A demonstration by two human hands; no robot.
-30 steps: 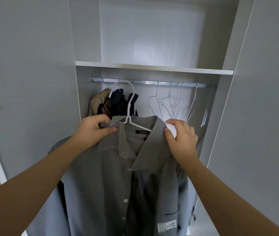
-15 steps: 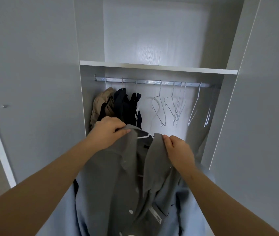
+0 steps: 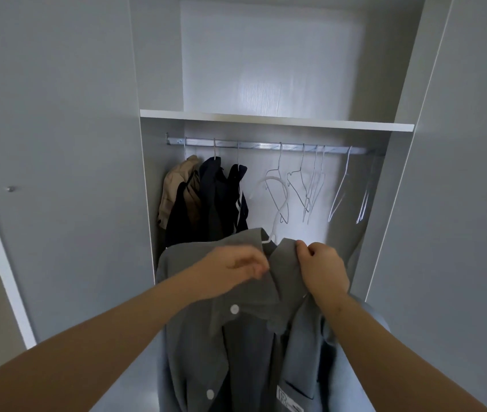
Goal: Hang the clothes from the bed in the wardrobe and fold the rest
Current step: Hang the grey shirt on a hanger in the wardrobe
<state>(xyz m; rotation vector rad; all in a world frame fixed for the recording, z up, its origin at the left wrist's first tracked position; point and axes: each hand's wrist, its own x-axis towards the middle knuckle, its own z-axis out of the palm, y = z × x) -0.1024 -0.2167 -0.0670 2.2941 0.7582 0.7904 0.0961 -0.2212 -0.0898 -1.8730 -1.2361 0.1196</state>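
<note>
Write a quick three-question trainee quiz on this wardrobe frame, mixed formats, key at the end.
1. True or false: the white hanger carrying the grey shirt already hooks over the rail.
2. Where on the rail do the hung clothes sit? A) left end B) middle C) right end
3. Fill in: the left hand and right hand both grip the shirt at its ____.
Key: 1 false, its hook is below the rail; 2 A; 3 collar.
</note>
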